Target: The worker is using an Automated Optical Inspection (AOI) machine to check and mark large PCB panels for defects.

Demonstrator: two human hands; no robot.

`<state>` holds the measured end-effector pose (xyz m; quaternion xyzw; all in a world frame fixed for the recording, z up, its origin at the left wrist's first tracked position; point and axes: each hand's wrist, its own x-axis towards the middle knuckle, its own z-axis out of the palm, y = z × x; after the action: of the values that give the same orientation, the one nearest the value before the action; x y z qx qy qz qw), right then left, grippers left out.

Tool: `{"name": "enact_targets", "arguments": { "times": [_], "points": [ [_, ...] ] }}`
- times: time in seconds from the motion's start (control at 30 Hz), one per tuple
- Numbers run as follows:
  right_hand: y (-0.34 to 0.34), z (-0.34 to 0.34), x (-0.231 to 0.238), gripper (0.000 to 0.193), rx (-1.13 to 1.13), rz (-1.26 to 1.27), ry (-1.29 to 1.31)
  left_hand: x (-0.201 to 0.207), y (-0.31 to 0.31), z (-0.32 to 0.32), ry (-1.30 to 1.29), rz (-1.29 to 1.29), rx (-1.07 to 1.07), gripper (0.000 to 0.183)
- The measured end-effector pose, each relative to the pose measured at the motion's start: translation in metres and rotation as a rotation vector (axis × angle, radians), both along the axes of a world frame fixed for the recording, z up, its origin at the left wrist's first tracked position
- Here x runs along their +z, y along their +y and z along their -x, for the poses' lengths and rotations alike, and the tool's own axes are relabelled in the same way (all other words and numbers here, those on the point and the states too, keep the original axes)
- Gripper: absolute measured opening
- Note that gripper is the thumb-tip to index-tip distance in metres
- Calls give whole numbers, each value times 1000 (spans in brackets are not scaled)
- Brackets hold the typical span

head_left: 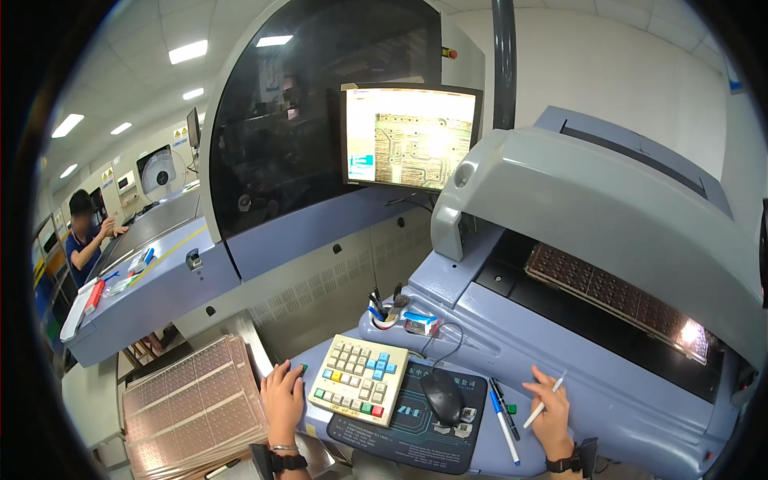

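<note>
Here the white pen [544, 404] sits slanted in the right hand [552, 416], its upper end poking out past the fingertips toward the grey machine [592, 208] and its lower end running down across the palm side. The fingers [546, 384] are curled close around it, pinching it between thumb and forefingers, with the hand resting on the blue-grey console ledge [480, 328]. Just to the left of this hand lie two more pens, a blue-and-white pen [504, 428] and a dark pen [504, 408], side by side on the ledge and untouched.

The left hand [282, 400] lies flat beside the beige keypad [359, 378], its fingers loosely spread and stretched forward, fingertips at a green button [303, 369] just off the keypad's left edge; it grips nothing. A black mouse [442, 396] rests on a dark mouse mat [408, 428] between the two hands, near neither.

Left of the left hand stands a stack of copper-coloured circuit panels [192, 408]. Another panel [616, 300] lies inside the machine's open bay under the raised grey hood. Above the keypad a monitor [410, 138] shows a magnified circuit pattern. Far to the left another person [84, 236] sits at a separate station.
</note>
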<state>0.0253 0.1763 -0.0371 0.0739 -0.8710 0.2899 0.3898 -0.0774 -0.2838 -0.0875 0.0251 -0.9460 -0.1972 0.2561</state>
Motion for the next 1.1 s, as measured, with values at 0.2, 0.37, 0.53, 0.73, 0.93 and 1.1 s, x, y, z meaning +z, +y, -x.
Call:
{"name": "enact_targets", "arguments": {
  "times": [0.2, 0.37, 0.53, 0.73, 0.93, 1.1],
  "points": [
    [-1, -1, -1, 32, -25, -26, -17, -1, 0, -2, 30, -4, -3, 27],
    [-2, 0, -2, 32, -30, -38, -19, -1, 0, 0, 44, -9, -7, 26],
    [-2, -1, -2, 32, -30, -51, -16, 1, 0, -2, 45, -14, 6, 26],
    [-1, 1, -3, 33, -24, -44, -15, 0, 0, 0, 33, -19, 7, 27],
    [-1, 0, -2, 33, -29, -56, -14, -2, 0, 0, 37, -13, 5, 27],
    [-3, -1, -1, 33, -36, -41, -22, 0, 0, 0, 48, -8, 3, 27]
  ]
}}
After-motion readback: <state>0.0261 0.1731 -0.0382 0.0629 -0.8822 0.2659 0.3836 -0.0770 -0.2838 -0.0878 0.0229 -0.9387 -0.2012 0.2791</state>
